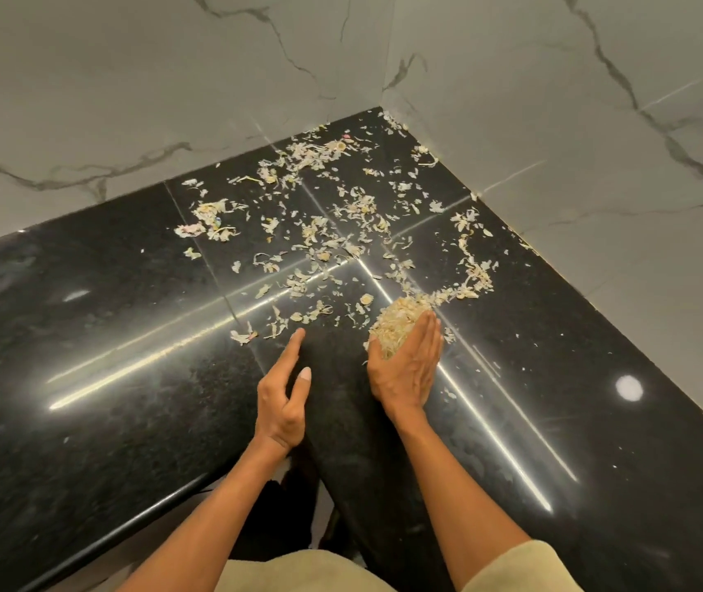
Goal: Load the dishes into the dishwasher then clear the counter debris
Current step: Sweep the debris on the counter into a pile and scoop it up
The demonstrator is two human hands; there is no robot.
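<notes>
debris-clearing step in hand; no dishes are seen.
left hand (283, 405) is held edge-on, fingers straight, empty; scattered peelings (319, 232) are spread across the black tabletop (106, 356); a gathered pile (398, 324) is cupped by the right hand (405, 369), fingers together; further sweeping is judged needed.

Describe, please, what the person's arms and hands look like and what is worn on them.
Both forearms are bare, and the left hand and right hand are bare too: no gloves, rings, watch or bracelets show. Short, loose sleeves of pale beige cloth show at the bottom edge.
</notes>
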